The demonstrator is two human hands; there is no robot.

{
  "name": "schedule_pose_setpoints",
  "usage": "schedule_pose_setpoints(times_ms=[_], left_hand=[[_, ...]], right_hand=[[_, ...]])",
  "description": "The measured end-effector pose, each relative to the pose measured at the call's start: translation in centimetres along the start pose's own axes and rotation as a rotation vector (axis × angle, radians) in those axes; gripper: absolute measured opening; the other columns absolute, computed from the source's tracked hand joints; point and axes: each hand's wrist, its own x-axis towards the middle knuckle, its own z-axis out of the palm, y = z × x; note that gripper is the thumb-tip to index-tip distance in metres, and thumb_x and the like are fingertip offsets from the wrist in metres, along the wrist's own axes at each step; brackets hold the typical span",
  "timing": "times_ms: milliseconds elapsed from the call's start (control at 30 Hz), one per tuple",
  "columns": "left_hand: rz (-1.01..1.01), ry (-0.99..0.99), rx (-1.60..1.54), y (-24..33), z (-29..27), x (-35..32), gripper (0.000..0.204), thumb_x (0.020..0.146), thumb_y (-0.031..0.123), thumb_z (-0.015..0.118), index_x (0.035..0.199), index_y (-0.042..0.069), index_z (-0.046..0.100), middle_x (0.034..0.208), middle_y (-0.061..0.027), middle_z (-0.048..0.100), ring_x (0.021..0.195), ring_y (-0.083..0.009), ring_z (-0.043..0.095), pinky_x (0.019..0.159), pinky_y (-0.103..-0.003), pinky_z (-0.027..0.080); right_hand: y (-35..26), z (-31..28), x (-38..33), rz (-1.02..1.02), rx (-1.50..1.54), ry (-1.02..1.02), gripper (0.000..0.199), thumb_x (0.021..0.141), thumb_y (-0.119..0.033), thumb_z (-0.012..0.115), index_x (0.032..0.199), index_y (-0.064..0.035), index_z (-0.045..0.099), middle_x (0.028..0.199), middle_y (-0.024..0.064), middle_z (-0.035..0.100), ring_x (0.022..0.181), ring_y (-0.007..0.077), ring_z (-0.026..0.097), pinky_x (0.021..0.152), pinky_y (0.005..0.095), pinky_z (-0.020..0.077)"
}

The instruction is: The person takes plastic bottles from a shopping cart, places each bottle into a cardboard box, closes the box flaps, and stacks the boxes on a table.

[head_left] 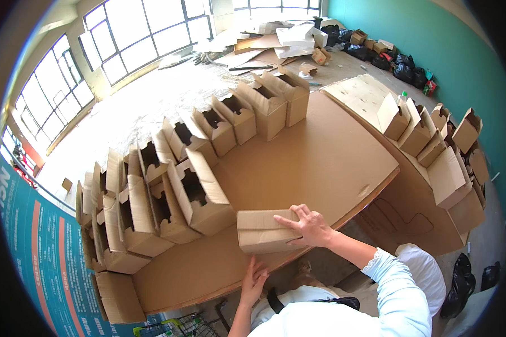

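Tall gridded windows (143, 33) at the back; black bags (403, 73) along a teal wall (450, 62); striped blue banner (25, 241) at left.

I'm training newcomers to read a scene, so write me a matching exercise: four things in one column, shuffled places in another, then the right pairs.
Column one:
1. Right hand
2. Left hand
3. Row of open boxes
4. Far black bags

Column two:
A. At the foot of the teal wall
B. Over the right end of the box in front of the person
C. On the body side of that box
D. Along the left side of the brown cardboard sheet

Pairs: 1-B, 2-C, 3-D, 4-A
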Motion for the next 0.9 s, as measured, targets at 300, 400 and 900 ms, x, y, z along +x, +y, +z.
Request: schedule_pose_setpoints(times_ms=[300,400,900], left_hand=[[0.347,0.121,0.972,2.3,9.1,11.6,0.058,0.088,0.008,0.063,0.142,0.002,0.043,0.147,-0.0263,0.038,0.134,-0.0432,0.040,0.110,-0.046,0.036],[0.309,0.200,1.097,0.8,11.7,13.4,0.056,0.086,0.009,0.063,0.139,0.002,0.046,0.148,-0.0268,0.035,0.138,-0.0450,0.033,0.113,-0.049,0.031],[0.369,0.322,1.429,-3.1,16.8,16.3,0.052,0.091,0.019,0.050,0.141,0.003,0.047,0.151,-0.0238,0.035,0.141,-0.0453,0.027,0.115,-0.056,0.023]], right_hand=[[21.6,-1.5,-2.0,0.536,-0.132,0.103,0.087,0.064,-0.054,0.082,0.141,-0.0308,0.050,0.121,0.0175,0.053,0.108,0.0341,0.054,0.079,0.0470,0.0556],[31.1,-1.3,0.4,0.742,-0.083,0.124,0.086,0.065,-0.055,0.081,0.140,-0.0283,0.052,0.115,0.0174,0.057,0.109,0.0346,0.055,0.080,0.0486,0.0545],[51.1,4.9,28.7,0.986,-0.040,0.285,0.080,0.076,-0.052,0.076,0.143,-0.0178,0.048,0.142,0.0293,0.042,0.131,0.0462,0.039,0.110,0.0514,0.0360]])
